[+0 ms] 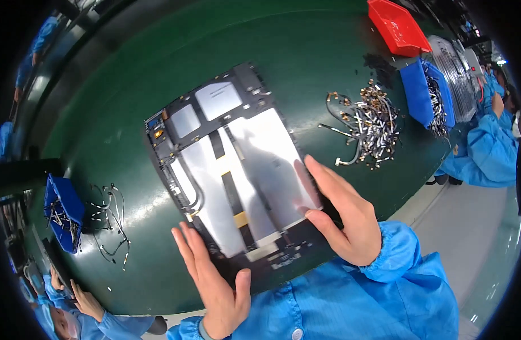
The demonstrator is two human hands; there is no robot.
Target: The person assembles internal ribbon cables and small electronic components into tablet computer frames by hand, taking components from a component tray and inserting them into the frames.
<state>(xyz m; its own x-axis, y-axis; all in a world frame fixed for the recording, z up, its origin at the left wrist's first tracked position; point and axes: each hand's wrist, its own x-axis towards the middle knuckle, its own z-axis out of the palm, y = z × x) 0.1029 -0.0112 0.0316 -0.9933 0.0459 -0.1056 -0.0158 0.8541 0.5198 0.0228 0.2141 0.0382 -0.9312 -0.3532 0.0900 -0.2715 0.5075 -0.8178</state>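
Note:
An opened tablet (272, 164) with silver battery cells, a black frame and dark flat cables lies tilted on the green table in front of me. Along its lower left edge rests my left hand (215, 289), fingers stretched out and thumb apart near the bottom edge. My right hand (351, 226) grips the lower right side, thumb over the top face and fingers along the edge. A thin black cable (195, 187) curves down the tablet's left side. The undersides of the tablet and of my right fingers are hidden.
On the green table (130, 73), a heap of short cables (377, 124) lies right, beside a blue bin (419, 93) of cables and a red bin (399, 28). Left are another blue bin (68, 198) and loose cables (116, 221). Co-workers (490, 147) sit at both sides.

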